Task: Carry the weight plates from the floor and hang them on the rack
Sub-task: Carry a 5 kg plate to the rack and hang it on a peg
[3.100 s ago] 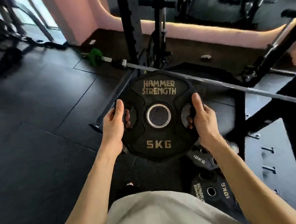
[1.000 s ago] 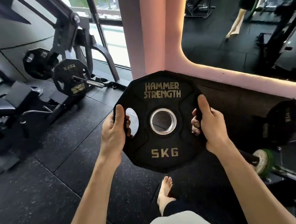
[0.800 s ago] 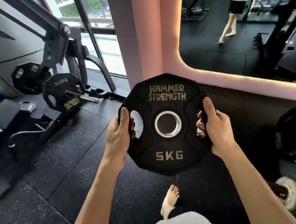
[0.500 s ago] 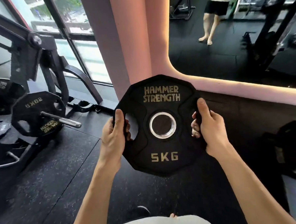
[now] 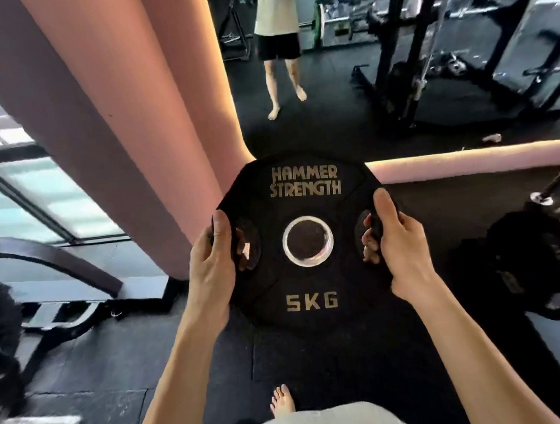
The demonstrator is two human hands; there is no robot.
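Two hands (image 5: 212, 267) (image 5: 400, 247) grip plate (image 5: 311, 302); pink pillar (image 5: 112, 123) ahead, blurry plates (image 5: 515, 264) perhaps right.

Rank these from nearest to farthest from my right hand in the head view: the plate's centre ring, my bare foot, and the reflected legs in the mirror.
From the right hand:
1. Centre ring, just left of it, on the 5 kg plate it grips.
2. Bare foot, below on the floor.
3. Reflected legs, far up in the mirror.

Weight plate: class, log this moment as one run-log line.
stage: carrying | 5 kg plate: upright, off floor | left hand: grips left slot | right hand: grips right slot | hung on rack: not yet
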